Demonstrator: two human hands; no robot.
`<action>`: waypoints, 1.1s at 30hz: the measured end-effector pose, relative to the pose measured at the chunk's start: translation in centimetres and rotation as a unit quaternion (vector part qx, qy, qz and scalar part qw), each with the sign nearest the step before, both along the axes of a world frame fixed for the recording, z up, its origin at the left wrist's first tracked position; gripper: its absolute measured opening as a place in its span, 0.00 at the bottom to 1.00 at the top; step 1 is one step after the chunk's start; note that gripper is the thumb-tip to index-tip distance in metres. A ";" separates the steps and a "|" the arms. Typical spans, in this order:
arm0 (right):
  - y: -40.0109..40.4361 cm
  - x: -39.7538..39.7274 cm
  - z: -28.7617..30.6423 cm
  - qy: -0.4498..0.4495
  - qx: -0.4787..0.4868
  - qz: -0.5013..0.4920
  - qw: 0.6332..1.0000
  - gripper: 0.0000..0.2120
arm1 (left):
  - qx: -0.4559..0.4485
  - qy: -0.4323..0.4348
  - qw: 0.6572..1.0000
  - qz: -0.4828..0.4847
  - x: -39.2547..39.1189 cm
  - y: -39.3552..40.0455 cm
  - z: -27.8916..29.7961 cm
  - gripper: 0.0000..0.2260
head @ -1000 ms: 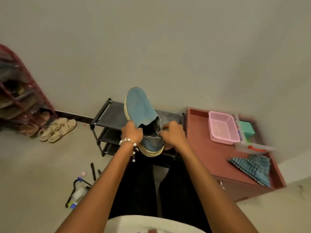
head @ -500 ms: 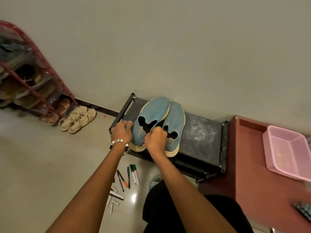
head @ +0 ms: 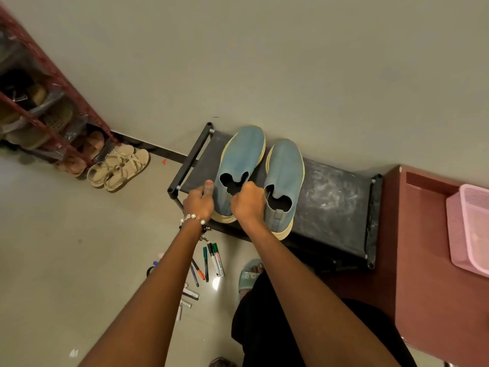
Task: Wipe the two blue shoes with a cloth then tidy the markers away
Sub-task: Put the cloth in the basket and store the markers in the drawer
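Note:
Two blue slip-on shoes with pale yellow soles lie side by side on the top of a low black shoe rack [head: 333,197], toes toward the wall. My left hand [head: 199,201], with a bead bracelet at the wrist, holds the outer heel side of the left blue shoe [head: 242,160], thumb up along it. My right hand [head: 248,202] grips the inner edge of that shoe's opening. The right blue shoe [head: 284,168] stands free beside it. Several markers [head: 211,260] lie scattered on the floor below my arms. No cloth is in view.
A red-brown cabinet [head: 434,260] stands right of the rack with a pink basket [head: 468,229] on it. A red shoe shelf [head: 39,107] full of footwear leans at the left wall, beige sandals [head: 119,168] beside it. My slippered foot [head: 250,276] is near the markers.
The left shoe was held up in the air in both hands and now lies on the rack beside the other. My view has swung left and down, so the markers show.

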State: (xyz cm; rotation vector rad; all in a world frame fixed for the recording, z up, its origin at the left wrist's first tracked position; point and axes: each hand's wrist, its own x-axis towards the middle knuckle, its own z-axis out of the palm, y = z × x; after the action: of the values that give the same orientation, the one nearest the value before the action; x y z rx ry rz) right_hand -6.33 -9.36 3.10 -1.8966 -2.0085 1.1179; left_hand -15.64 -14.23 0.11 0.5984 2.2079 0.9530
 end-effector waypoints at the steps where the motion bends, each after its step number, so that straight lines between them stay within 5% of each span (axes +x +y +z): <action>1: 0.1 -0.1 -0.3 0.013 -0.011 -0.011 1.000 0.11 | 0.000 -0.006 1.000 0.000 0.0 0.0 0.2 0.23; 7: -0.2 1.8 -0.6 0.093 -0.058 -0.036 0.993 0.14 | -0.022 -0.045 0.999 -0.009 0.5 -0.6 2.0 0.22; 14: -4.1 11.8 4.1 0.308 -0.110 -0.096 0.940 0.08 | 0.095 0.039 0.992 0.069 7.4 -3.1 5.7 0.11; 17: -5.5 18.6 4.8 0.317 -0.097 -0.151 0.931 0.09 | 0.130 -0.053 0.990 -0.008 12.9 -3.5 5.9 0.09; 26: -8.7 40.9 4.5 0.244 -0.024 -0.332 0.911 0.09 | 0.079 -0.185 0.963 -0.181 34.0 -3.3 7.7 0.08; 33: -10.9 55.2 -0.1 -0.072 0.040 -0.360 0.929 0.09 | 0.007 -0.243 0.927 -0.285 46.0 -4.2 5.8 0.08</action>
State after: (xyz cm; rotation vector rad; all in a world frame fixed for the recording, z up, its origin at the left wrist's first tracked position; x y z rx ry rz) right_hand 48.89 -20.28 2.98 -2.4083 -1.1732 0.6909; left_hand 30.40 -18.43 5.93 0.8436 1.4652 0.7063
